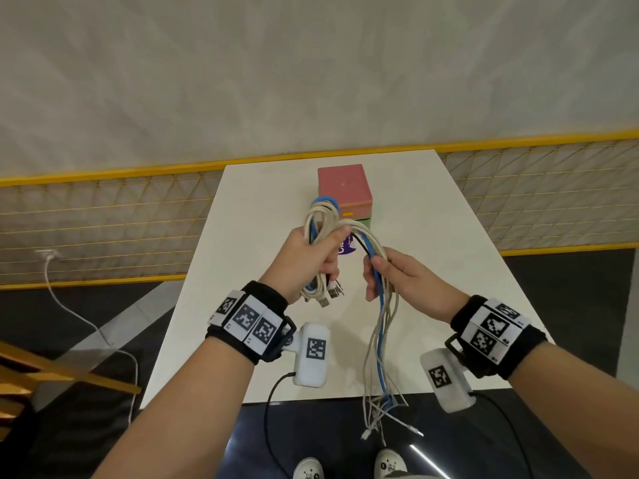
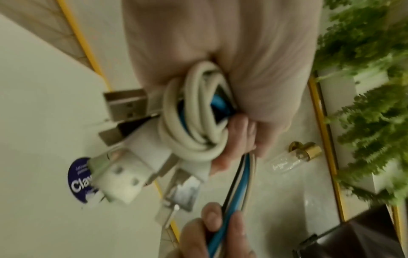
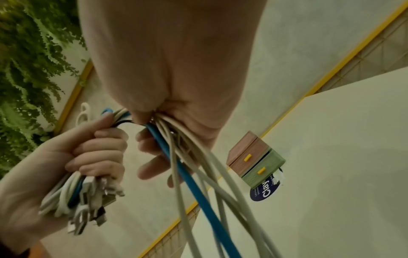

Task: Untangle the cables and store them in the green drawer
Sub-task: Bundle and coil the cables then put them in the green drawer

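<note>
A bundle of white, blue and black cables [image 1: 366,242] spans both hands above the white table [image 1: 449,271]. My left hand [image 1: 311,261] grips the coiled part [image 2: 194,111], with USB plugs [image 1: 328,293] sticking out below the fist. My right hand [image 1: 397,274] holds the loose strands [image 3: 198,174], whose ends [image 1: 380,409] hang past the table's near edge. Behind the hands stands a small chest with a pink top drawer [image 1: 345,188] and a green drawer [image 3: 262,167] under it, both closed, each with a yellow knob.
A round purple sticker [image 3: 264,190] lies on the table in front of the chest. A yellow-framed mesh railing [image 1: 103,216] runs behind the table. A white cord [image 1: 86,323] trails on the floor at the left. Green foliage [image 2: 371,104] shows in the wrist views.
</note>
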`<state>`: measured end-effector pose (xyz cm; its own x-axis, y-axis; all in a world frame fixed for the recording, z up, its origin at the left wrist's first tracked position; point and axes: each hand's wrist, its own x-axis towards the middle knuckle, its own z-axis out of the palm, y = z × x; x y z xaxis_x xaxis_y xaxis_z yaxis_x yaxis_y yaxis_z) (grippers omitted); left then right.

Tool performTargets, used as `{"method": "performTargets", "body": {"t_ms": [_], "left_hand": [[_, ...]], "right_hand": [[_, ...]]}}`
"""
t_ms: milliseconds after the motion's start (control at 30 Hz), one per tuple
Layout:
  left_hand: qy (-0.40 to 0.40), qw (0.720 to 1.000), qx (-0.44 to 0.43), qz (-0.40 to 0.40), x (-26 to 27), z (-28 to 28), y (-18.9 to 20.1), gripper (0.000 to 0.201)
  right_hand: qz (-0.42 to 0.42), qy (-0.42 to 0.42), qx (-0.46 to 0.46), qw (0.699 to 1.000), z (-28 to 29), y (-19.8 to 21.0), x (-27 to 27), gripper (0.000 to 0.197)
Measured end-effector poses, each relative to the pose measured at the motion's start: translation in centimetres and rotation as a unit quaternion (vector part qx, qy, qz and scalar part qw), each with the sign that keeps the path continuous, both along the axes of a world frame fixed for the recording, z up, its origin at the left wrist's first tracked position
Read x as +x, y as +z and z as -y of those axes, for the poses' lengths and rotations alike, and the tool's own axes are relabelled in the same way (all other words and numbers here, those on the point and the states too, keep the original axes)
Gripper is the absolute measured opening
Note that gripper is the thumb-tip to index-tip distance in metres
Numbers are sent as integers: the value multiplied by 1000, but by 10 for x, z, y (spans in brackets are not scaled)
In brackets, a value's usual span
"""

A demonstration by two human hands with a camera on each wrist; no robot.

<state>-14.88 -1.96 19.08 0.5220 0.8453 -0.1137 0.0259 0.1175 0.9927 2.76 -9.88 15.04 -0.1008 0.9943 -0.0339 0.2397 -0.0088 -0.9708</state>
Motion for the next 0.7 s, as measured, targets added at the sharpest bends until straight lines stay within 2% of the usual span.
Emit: {"method": "performTargets", "body": {"t_ms": [100,233,333,400,500,633,700], "left_hand": [[37,998,-24,47,1,-1,1,28],[47,998,34,-25,3,-2,-4,33],[41,991,103,-75,7,3,-3,23],[41,987,129,-86,12,5,0,20],[48,990,106,-83,20,6,0,27],[61,994,34,-89,22,13,-1,43],[83,993,29,-77,21,15,-4,50]], "right_hand": [[-6,-13,4,1000,1,-1,-7,24],[-56,-80,14,995,-2,4,-19,20],[33,-106,50,993,-11,10,-24,24],[98,-95,74,988,-16,13,-31,20],[142,-66,110,981,-22,18,-39,22],[148,-23,109,983,-24,27,-37,18],[113,10,106,988,-20,35,-39,17]]}}
